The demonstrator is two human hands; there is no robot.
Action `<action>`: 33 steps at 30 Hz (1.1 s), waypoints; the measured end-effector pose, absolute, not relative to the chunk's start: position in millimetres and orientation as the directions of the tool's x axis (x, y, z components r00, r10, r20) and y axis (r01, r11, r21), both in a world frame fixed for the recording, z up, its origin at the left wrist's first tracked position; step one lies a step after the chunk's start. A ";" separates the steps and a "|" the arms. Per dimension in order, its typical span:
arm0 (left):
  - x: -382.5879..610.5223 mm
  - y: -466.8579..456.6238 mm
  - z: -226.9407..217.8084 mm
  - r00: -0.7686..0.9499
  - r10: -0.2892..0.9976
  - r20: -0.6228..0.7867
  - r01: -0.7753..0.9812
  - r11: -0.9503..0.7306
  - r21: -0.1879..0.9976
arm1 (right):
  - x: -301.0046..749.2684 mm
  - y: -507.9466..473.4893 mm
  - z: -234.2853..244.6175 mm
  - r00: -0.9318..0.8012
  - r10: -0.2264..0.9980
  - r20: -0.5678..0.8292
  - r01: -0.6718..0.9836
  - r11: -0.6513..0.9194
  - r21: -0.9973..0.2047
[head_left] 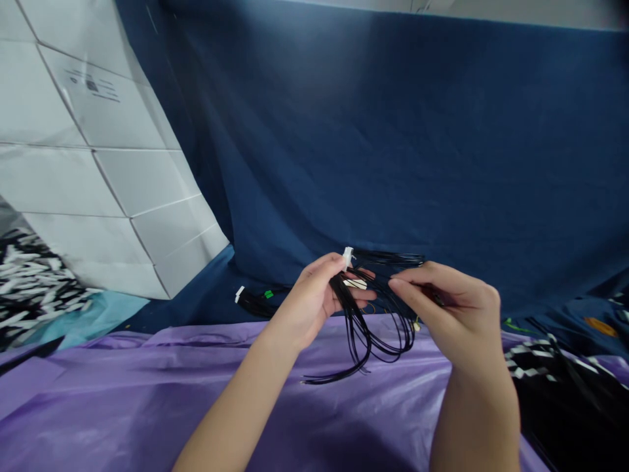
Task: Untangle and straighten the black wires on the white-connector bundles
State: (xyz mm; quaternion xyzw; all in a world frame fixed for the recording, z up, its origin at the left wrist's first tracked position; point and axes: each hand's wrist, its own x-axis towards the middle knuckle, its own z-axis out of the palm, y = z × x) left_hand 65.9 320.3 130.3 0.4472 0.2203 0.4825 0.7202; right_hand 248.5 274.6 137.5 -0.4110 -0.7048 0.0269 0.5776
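In the head view, the right hand (449,305) hides the ends of some wires in a black wire bundle (351,318), pinched between thumb and fingers above a purple sheet (206,387). The left hand (314,292) grips the white connector (348,257), its fingers partly covered by strands. The thin, glossy wires fan out and droop in loose loops. A second connector (240,294), also white, lies beyond the left wrist, its black wires partly hidden. Smooth navy cloth (393,131) hangs behind; print on stacked white boxes (132,118) is illegible.
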 end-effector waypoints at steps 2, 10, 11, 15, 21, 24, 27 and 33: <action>65.9 320.6 130.2 0.437 0.893 0.108 -0.495 0.139 0.858 | 248.4 274.9 138.0 -0.007 0.593 0.805 0.567 0.666 -0.485; 65.6 320.7 132.4 0.432 0.897 0.094 -0.496 0.149 0.855 | 246.7 274.0 140.2 -0.135 0.454 0.881 0.640 0.718 -0.272; 65.4 320.7 132.7 0.432 0.897 0.094 -0.495 0.149 0.856 | 246.2 273.3 140.2 -0.145 0.436 0.888 0.644 0.723 -0.250; 64.8 320.5 133.6 0.426 0.900 0.095 -0.479 0.135 0.867 | 244.1 270.7 139.7 -0.174 0.367 0.914 0.645 0.744 -0.175; 64.1 319.8 134.7 0.421 0.904 0.072 -0.449 0.139 0.882 | 243.9 267.9 139.2 -0.205 0.356 0.912 0.647 0.748 -0.147; 64.4 320.1 135.6 0.423 0.904 0.060 -0.445 0.150 0.883 | 245.0 266.9 139.0 -0.220 0.342 0.914 0.650 0.750 -0.125; 65.4 320.0 137.1 0.418 0.907 0.045 -0.456 0.167 0.874 | 245.2 266.9 139.3 -0.225 0.346 0.911 0.641 0.757 -0.129; 66.6 318.5 139.2 0.407 0.913 0.020 -0.465 0.188 0.865 | 245.1 268.1 139.8 -0.219 0.351 0.910 0.631 0.763 -0.143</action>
